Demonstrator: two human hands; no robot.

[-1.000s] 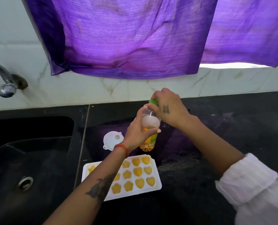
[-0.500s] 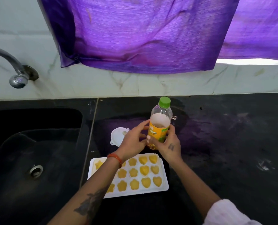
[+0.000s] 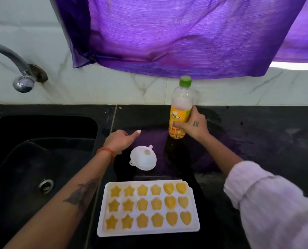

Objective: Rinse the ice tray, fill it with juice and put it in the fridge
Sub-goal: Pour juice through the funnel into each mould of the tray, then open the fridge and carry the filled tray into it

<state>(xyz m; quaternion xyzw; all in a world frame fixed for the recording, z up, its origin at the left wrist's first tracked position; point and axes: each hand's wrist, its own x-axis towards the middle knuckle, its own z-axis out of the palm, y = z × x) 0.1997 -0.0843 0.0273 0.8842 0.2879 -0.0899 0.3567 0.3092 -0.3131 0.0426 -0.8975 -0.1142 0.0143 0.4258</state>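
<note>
My right hand point(image 3: 194, 125) is wrapped round the lower half of the juice bottle point(image 3: 181, 108), fingers curled over the orange label, thumb on the near side. Bottle stands upright on the black countertop point(image 3: 266, 141) near the back wall, green cap point(image 3: 185, 81) on. Half a sec ago both hands were on it, closer to the ice tray; a sec ago I was twisting the cap w/ my right while the left held the body. Now the bottle sits further back and to the right, and only the right hand is on it.

My left hand point(image 3: 120, 141) has let go. It's over the counter left of the bottle, holding nothing, loosely curled w/ the thumb sticking out toward the bottle. Can't tell if it touches the counter. Orange band at the wrist.

White funnel point(image 3: 143, 159) lies on its side betw. my left hand and the tray, just right of my wrist, not touched.

Ice tray point(image 3: 147, 229) is flat on the counter nearest me, well apart from both hands. All 18 moulds show yellow juice: stars left, flowers mid, hearts right. Same fill as before.

Black sink point(image 3: 23, 159) is at left w/ the tap point(image 3: 23, 83) above it; purple curtain point(image 3: 167, 36) hangs over the wall behind.
</note>
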